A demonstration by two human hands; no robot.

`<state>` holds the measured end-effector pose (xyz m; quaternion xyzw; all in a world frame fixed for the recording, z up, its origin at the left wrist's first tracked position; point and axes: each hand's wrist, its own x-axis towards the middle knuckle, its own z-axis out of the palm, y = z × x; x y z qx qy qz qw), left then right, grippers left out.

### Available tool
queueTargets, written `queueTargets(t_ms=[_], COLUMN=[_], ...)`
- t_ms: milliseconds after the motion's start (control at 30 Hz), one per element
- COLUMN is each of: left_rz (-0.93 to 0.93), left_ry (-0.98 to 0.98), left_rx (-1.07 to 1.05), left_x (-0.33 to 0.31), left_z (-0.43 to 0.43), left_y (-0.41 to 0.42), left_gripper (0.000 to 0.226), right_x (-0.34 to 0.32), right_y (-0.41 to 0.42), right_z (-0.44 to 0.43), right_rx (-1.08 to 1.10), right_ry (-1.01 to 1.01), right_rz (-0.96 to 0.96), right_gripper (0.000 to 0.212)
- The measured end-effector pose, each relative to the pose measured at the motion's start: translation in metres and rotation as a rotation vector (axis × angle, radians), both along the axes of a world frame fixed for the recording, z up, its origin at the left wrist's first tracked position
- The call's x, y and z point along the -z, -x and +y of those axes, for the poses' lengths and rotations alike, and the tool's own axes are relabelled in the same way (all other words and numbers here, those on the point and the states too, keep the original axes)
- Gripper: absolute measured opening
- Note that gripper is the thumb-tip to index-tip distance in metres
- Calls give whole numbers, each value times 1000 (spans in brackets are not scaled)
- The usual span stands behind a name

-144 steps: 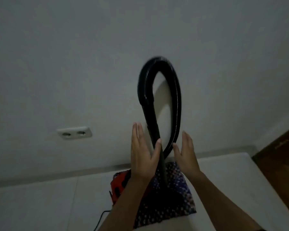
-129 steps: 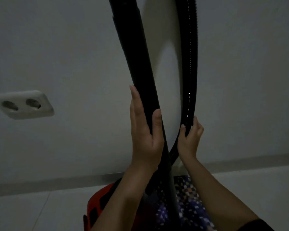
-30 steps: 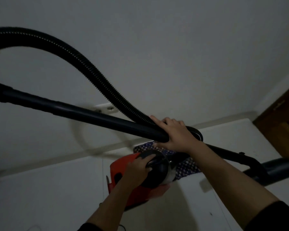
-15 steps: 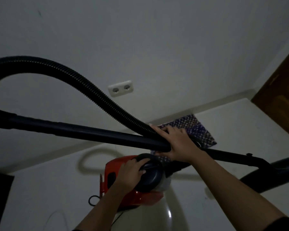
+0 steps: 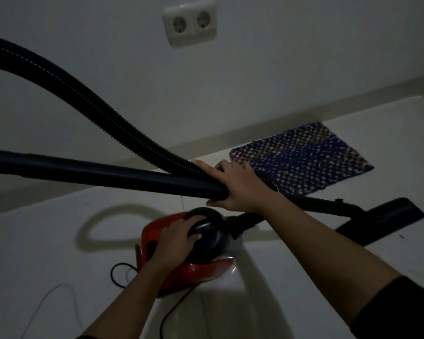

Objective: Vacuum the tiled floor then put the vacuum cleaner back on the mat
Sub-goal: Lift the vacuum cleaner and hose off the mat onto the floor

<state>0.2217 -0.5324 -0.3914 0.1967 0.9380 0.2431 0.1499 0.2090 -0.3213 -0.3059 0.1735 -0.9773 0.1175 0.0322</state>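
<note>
Two bare hands worked a red vacuum (image 5: 154, 232) in a dim room, seen from above. The left hand (image 5: 179, 237) curled its fingers over the black handle (image 5: 213, 234) on top of the vacuum and gripped it. The right hand (image 5: 238, 185), just above and beyond the left, clasped the black wand (image 5: 108, 172) and the ribbed hose (image 5: 103, 111) together where they crossed, fingers over the hose and thumb under the wand. A dark sleeve (image 5: 397, 309) covered the right upper arm.

From the right hand the wand ran left out of view and right, down to the flat floor head (image 5: 387, 218) near the white tiled floor (image 5: 47, 241). The hose arched up and left, out of view.

The vacuum was off the mat (image 5: 301, 155), over bare tile nearer the viewer and to the left of it. Whether it touched the floor could not be told. The mat, woven in blue and pale specks, lay flat against the skirting (image 5: 279, 123), just beyond the right hand.

A black cord (image 5: 115, 272) looped on the tile beside the vacuum, and a thin white cable (image 5: 47, 297) curved farther left. A white double socket (image 5: 190, 22) sat on the pale wall (image 5: 279, 57) above.
</note>
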Motion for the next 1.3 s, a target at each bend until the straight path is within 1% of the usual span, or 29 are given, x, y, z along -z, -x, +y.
queueTargets(t_ms=[133, 233, 467, 633, 700, 767, 900, 1000, 1067, 1100, 1167, 1233, 1300], left_rz=[54, 57, -135, -95, -99, -97, 30, 109, 47, -5, -96, -143, -195], left_ry=[4, -25, -52, -7, -44, -132, -378, -487, -452, -414, -370, -370, -370], left_rx=[-14, -20, 54, 72, 75, 72, -78, -292, -445, -479, -457, -436, -467], left_x=[37, 50, 47, 54, 60, 63, 68, 88, 109, 120, 136, 145, 149], left_z=[-9, -13, -20, -26, -36, -44, -56, -74, -87, -92, -98, -98, -98], left_y=[9, 21, 26, 35, 39, 38, 29, 31, 32, 31, 27, 27, 29], left_gripper=[48, 49, 53, 52, 53, 54, 44, 39, 44, 48, 55, 55, 56], right_x=[37, 51, 42, 47, 53, 58, 66, 74, 77, 79, 82, 84, 86], right_y=[6, 8, -8, 0, 4, 5, 5, 10, 13, 14, 16, 16, 17], right_z=[-7, -5, -3, -5, -6, -9, -17, -20, -20, -20, -19, -18, -18], right_rx=[-18, 1, 51, 119, 141, 157, 149, 159, 173, 177, 183, 194, 203], right_ry=[-11, -23, -13, 41, 43, 40, 17, 33, 40, 44, 54, 61, 61], right_rz=[64, 98, 104, 122, 149, 166, 182, 213, 220, 213, 196, 192, 200], right_gripper=[91, 90, 91, 92, 92, 92, 92, 92, 92, 93, 93, 93, 93])
